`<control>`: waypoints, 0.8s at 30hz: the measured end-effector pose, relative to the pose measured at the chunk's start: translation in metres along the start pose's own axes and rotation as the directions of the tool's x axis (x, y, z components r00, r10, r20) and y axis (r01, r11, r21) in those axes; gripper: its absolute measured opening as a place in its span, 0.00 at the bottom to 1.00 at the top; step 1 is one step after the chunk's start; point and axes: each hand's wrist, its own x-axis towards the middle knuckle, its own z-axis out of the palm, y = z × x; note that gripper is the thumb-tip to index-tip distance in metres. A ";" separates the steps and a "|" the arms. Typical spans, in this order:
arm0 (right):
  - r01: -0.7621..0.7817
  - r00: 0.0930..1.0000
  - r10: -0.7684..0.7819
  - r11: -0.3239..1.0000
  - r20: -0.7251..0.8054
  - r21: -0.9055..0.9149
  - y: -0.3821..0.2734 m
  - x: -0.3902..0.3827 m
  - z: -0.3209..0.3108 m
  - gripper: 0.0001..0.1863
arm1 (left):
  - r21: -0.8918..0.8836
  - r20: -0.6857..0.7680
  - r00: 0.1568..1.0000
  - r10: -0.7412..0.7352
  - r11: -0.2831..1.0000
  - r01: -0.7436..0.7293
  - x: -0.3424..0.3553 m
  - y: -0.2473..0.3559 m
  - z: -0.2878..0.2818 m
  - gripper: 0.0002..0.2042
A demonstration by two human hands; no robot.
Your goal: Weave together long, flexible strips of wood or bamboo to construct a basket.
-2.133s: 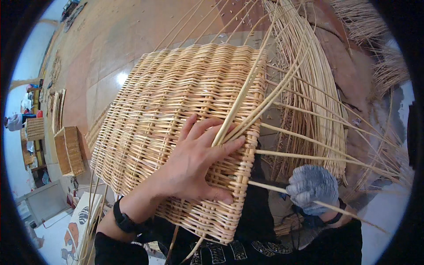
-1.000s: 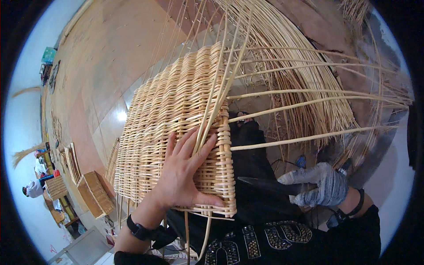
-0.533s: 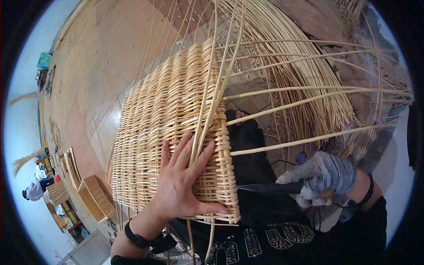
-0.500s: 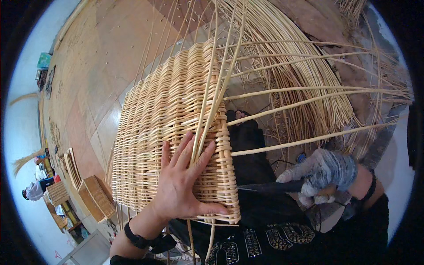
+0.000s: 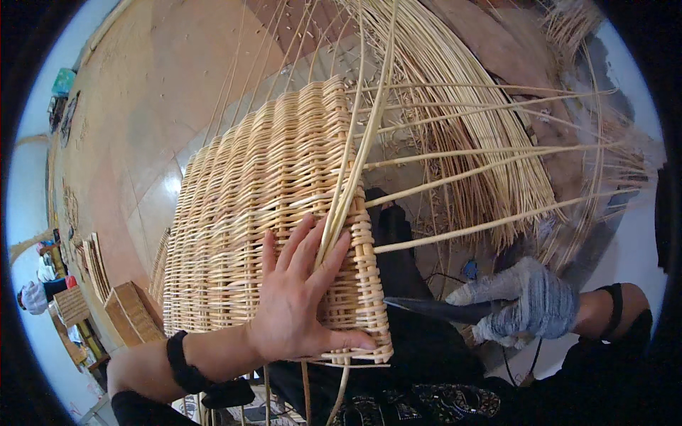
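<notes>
A woven wicker panel (image 5: 249,192) lies tilted before me, its near right corner over my lap. My bare left hand (image 5: 295,305) rests flat on it, fingers spread and thumb along the near edge. Several long pale rods (image 5: 353,177) rise from the weave beside its index finger. In a grey knitted glove, my right hand (image 5: 529,302) is closed around a dark tool with a long tapering blade (image 5: 437,309). The blade's tip is at the panel's right edge; whether it touches cannot be made out. Unwoven stakes (image 5: 497,224) stick out to the right.
A big bundle of loose rods (image 5: 490,142) lies on the floor at the far right. Wooden-looking boxes (image 5: 131,312) stand at the left, with another person (image 5: 33,298) beyond them. More stakes (image 5: 231,78) extend from the panel's far side.
The right hand and its tool have turned a little, with the tip still by the panel's right edge. The left hand stays on the weave; my view has shifted slightly.
</notes>
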 end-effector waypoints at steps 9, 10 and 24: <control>0.275 0.961 -0.269 0.953 0.064 -0.125 0.019 0.041 -0.020 0.19 | -0.073 0.081 0.996 -0.049 0.996 0.055 0.012 -0.002 -0.003 0.53; 0.259 0.964 -0.253 0.964 0.083 -0.066 0.018 0.045 -0.023 0.19 | -0.062 0.099 0.994 -0.049 0.997 0.056 0.012 -0.003 -0.003 0.52; 0.498 0.866 -0.417 0.659 0.277 -0.563 0.016 0.076 -0.043 0.18 | -0.157 0.105 0.992 -0.076 0.983 0.092 0.013 -0.012 0.003 0.50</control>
